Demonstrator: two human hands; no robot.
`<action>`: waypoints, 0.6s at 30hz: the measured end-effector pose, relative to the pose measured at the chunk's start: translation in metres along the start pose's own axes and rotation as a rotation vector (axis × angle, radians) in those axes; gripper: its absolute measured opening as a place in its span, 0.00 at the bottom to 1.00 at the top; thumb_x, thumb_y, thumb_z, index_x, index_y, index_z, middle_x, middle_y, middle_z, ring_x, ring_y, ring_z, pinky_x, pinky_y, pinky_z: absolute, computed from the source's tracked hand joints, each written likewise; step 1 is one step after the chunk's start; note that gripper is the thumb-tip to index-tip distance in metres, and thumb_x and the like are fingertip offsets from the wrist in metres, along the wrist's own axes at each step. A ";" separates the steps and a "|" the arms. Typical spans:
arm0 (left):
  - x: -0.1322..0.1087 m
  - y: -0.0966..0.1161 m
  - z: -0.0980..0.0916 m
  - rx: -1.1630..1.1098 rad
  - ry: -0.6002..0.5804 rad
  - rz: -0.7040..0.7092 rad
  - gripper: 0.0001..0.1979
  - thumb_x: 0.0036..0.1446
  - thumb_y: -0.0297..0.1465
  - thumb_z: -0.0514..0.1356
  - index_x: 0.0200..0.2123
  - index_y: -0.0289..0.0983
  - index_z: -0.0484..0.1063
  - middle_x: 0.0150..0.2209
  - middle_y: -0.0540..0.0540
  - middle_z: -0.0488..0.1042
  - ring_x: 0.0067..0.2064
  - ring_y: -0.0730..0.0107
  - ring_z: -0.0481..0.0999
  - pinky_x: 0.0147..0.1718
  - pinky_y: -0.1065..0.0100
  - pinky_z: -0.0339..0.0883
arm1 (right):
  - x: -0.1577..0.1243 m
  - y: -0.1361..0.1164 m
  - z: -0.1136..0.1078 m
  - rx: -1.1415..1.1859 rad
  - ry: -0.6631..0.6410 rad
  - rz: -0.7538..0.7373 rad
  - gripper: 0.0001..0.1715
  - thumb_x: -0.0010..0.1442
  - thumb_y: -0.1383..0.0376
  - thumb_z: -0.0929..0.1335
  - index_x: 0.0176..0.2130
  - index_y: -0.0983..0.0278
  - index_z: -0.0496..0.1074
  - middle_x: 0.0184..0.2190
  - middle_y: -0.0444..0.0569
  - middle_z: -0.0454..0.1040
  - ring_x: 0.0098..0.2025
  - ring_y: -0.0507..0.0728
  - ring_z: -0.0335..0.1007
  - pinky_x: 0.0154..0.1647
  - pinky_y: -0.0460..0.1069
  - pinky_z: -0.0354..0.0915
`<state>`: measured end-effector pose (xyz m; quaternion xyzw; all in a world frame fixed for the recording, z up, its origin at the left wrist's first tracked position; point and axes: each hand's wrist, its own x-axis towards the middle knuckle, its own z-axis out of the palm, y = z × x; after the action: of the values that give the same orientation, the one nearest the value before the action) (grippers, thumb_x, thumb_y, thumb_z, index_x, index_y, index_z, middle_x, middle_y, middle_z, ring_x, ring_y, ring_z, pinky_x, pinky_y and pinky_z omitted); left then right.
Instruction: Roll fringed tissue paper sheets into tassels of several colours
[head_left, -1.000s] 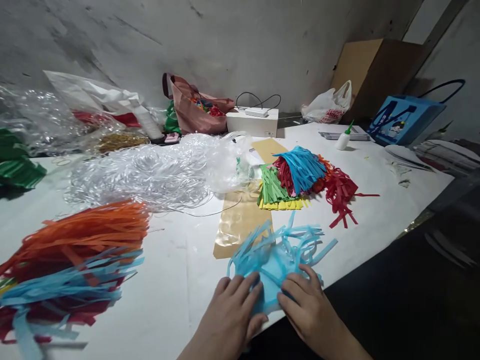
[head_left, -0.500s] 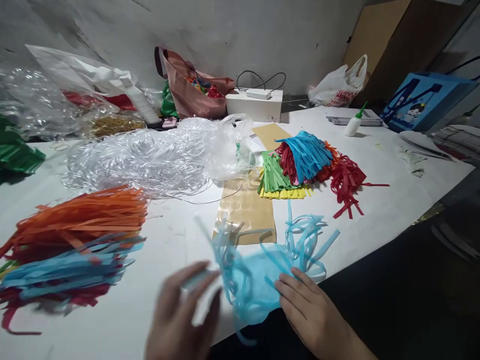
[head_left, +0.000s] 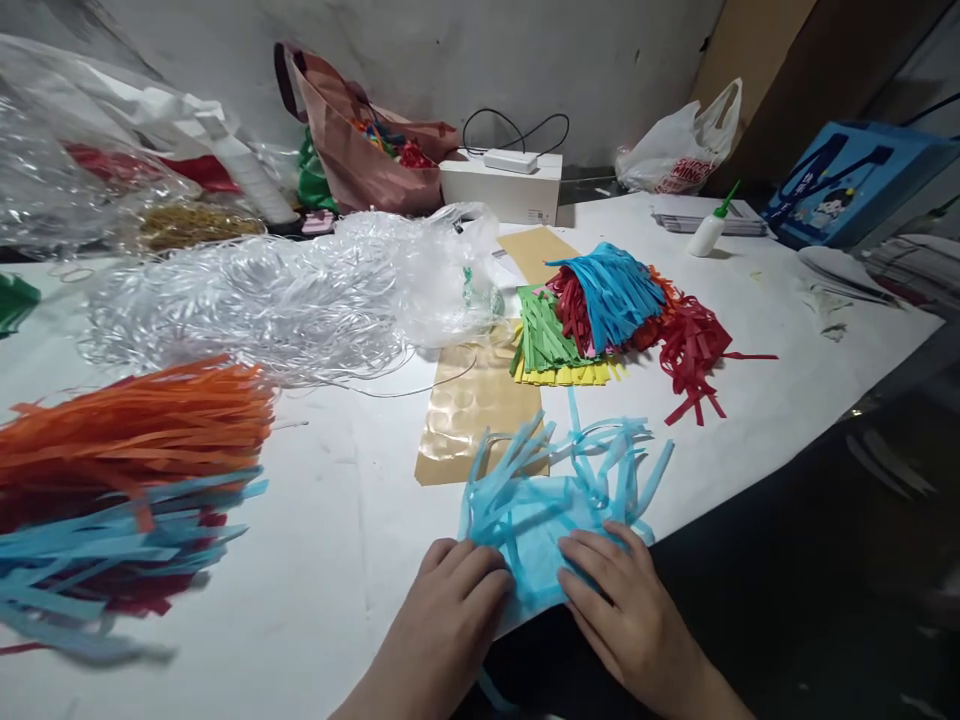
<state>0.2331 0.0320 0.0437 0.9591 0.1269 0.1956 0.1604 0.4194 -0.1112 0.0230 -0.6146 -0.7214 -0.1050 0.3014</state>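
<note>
A light-blue fringed tissue paper sheet lies at the table's front edge, its cut strips fanned away from me. My left hand is closed on its near left corner, fingers bent and pressed together. On the near right part rests my right hand, its fingers curled over the paper and its thumb hidden. Just beyond the strips is a tan paper sheet with shiny round marks, partly covered by the blue fringe.
Orange tissue fringes and blue ones lie at left. Behind them spreads a heap of clear plastic strands. Bundled coloured tassels sit right of centre, with a white glue bottle behind. The table edge runs diagonally at right.
My left hand has come right and down onto the blue paper and closed on it. The left strips now lean right, and the right hand stays on the paper. The view has shifted slightly.
</note>
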 end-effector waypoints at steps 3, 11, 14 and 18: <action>-0.007 0.000 0.003 -0.018 0.037 -0.061 0.13 0.64 0.17 0.49 0.37 0.40 0.66 0.32 0.50 0.76 0.31 0.67 0.74 0.34 0.64 0.63 | -0.002 -0.001 -0.001 0.003 0.044 -0.003 0.16 0.67 0.77 0.62 0.47 0.67 0.77 0.47 0.55 0.81 0.54 0.59 0.74 0.64 0.60 0.58; -0.026 -0.024 -0.006 0.061 0.184 -0.462 0.10 0.66 0.32 0.55 0.50 0.43 0.67 0.35 0.49 0.78 0.36 0.62 0.77 0.36 0.62 0.71 | -0.013 -0.006 0.003 -0.013 0.110 0.060 0.15 0.66 0.78 0.63 0.44 0.67 0.77 0.44 0.54 0.82 0.52 0.58 0.77 0.65 0.60 0.59; -0.032 -0.041 -0.029 0.066 0.282 -0.680 0.16 0.66 0.38 0.56 0.55 0.41 0.67 0.39 0.45 0.77 0.37 0.59 0.78 0.35 0.60 0.75 | -0.013 -0.005 0.001 -0.028 0.101 0.046 0.16 0.65 0.79 0.63 0.44 0.68 0.77 0.44 0.54 0.82 0.52 0.58 0.77 0.65 0.59 0.60; -0.039 -0.026 -0.045 0.217 0.465 -0.570 0.25 0.62 0.34 0.61 0.62 0.42 0.62 0.57 0.37 0.69 0.56 0.46 0.73 0.51 0.47 0.73 | -0.011 -0.004 -0.001 -0.045 0.073 -0.005 0.16 0.65 0.79 0.63 0.44 0.70 0.77 0.44 0.55 0.82 0.53 0.58 0.77 0.65 0.57 0.64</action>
<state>0.1752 0.0555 0.0604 0.8267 0.4415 0.3410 0.0728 0.4163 -0.1216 0.0185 -0.6152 -0.7088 -0.1442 0.3135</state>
